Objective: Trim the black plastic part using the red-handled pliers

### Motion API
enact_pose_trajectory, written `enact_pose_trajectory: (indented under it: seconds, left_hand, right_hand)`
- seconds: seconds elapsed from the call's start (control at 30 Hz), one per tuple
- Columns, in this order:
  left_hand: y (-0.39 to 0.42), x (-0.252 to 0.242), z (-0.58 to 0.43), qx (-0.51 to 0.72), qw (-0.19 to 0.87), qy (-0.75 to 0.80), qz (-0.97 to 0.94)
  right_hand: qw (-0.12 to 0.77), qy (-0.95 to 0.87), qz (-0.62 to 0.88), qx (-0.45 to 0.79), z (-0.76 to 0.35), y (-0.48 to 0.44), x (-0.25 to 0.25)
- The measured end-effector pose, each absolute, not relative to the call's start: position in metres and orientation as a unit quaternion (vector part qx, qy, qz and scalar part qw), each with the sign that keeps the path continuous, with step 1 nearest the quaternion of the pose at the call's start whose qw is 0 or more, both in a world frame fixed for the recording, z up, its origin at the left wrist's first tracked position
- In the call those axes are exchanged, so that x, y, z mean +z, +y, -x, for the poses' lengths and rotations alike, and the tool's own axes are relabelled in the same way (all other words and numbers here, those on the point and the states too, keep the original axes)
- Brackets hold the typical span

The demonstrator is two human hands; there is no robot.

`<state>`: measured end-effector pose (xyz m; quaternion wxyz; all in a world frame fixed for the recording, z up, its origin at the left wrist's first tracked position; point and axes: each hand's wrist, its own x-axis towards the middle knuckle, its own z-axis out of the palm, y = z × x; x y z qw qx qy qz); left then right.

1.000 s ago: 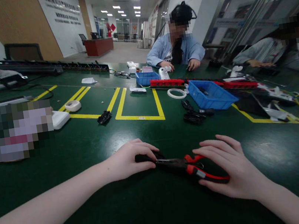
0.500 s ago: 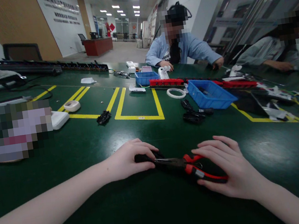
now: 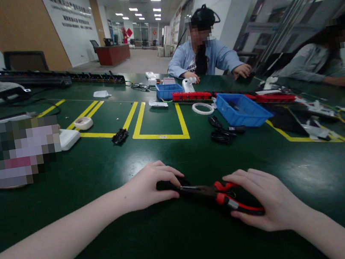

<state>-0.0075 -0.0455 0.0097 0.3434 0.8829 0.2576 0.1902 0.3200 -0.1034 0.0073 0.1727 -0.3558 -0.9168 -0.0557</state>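
My left hand [image 3: 154, 183] is closed on a small black part [image 3: 167, 185], whose shape is mostly hidden by my fingers. From the right, the narrow jaws of red-and-black needle-nose pliers [image 3: 206, 190] reach to the fingertips of that hand, at the edge of the black part. My right hand [image 3: 267, 202] is wrapped round the pliers' handles, which stand somewhat apart. Whether the jaw tips grip anything is too dark to tell. Beyond my hands, several black pieces [image 3: 223, 135] lie on the green table [image 3: 184, 249].
A blue bin [image 3: 244, 114] stands beyond my right hand, beside a white tape ring [image 3: 203, 108]. Farther left are a crumpled black piece [image 3: 119, 136], a cream tape roll [image 3: 83, 123] and a white box [image 3: 69, 138]. A person [image 3: 203, 55] sits across the table.
My right hand's upper fingers have come down and closed more on the pliers' handle. The pliers have shifted very slightly right. The person opposite has drawn one hand inward.
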Motion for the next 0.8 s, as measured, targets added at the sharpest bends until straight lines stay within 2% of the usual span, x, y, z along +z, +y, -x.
enact_pose_trajectory:
  seconds: [0.8]
  left_hand:
    - [-0.0407,0.0050,0.0068,0.184,0.344,0.255,-0.885]
  right_hand:
    - [0.174,-0.917,0.357,-0.041,-0.3155,-0.1037,0.0075]
